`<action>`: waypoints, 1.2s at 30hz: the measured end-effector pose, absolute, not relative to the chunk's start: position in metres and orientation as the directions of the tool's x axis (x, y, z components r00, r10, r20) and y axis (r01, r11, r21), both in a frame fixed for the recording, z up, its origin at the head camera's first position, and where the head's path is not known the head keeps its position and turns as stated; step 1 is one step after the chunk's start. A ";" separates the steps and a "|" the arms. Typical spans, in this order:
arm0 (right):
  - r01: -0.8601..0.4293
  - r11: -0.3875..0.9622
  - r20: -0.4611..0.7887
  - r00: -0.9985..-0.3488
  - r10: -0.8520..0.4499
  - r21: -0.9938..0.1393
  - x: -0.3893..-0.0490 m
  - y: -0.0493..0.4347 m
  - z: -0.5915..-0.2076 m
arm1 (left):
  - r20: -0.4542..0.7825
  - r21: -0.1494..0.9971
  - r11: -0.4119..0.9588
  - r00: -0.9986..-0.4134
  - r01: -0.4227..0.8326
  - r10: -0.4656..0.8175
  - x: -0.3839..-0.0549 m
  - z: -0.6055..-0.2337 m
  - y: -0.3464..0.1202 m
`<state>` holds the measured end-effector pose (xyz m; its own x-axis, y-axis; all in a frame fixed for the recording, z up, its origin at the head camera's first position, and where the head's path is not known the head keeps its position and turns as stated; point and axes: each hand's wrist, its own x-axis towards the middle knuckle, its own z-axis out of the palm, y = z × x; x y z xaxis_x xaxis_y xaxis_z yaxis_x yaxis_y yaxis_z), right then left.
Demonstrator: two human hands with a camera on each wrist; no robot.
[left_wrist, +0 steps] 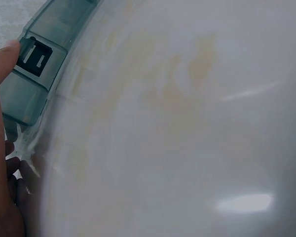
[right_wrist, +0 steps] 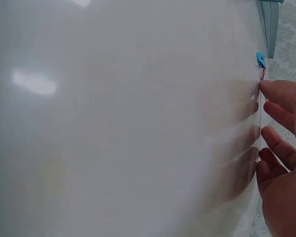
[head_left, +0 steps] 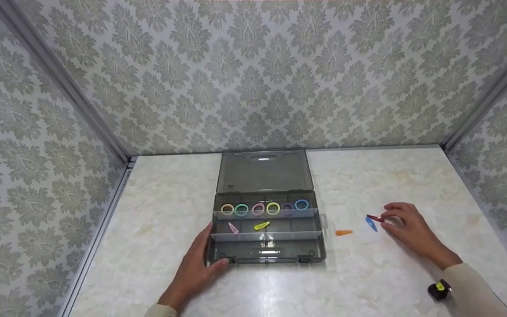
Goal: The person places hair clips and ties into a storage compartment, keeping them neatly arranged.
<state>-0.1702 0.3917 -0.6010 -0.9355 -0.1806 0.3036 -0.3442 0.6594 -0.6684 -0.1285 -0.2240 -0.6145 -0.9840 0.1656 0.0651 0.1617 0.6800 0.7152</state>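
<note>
A dark translucent organizer box [head_left: 267,252] stands with its lid [head_left: 264,171] raised at the back. My left hand [head_left: 194,264] holds its front left corner, thumb by the front latch [left_wrist: 35,58] and fingers along the side. Between thumb and forefinger my right hand [head_left: 409,226] pinches a red hair clip [head_left: 374,218]. Under that clip lies a blue hair clip [head_left: 371,225], with an orange hair clip [head_left: 343,232] nearer the box. A pink hair clip [head_left: 233,227] and a yellow hair clip [head_left: 262,226] lie in the middle row.
Several coloured hair ties, among them a yellow one [head_left: 273,203], line the box's back row. A small black and yellow object [head_left: 439,289] sits by the right sleeve. Patterned walls [head_left: 253,88] enclose the pale table [head_left: 161,198] at the back and sides.
</note>
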 end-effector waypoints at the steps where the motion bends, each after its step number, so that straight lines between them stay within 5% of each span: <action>1: -0.338 0.663 0.300 -0.938 -0.177 -0.667 -0.171 0.392 -0.601 | 0.068 0.715 0.680 -0.984 0.163 0.165 -0.129 -0.615 -0.224; 15: -0.295 0.676 0.267 -0.952 -0.149 -0.676 -0.176 0.386 -0.598 | 0.105 0.719 0.667 -0.979 0.197 0.175 -0.132 -0.617 -0.226; 36: -0.526 0.581 0.459 -0.845 -0.274 -0.621 -0.211 0.333 -0.567 | 0.089 0.716 0.674 -0.982 0.181 0.169 -0.129 -0.617 -0.225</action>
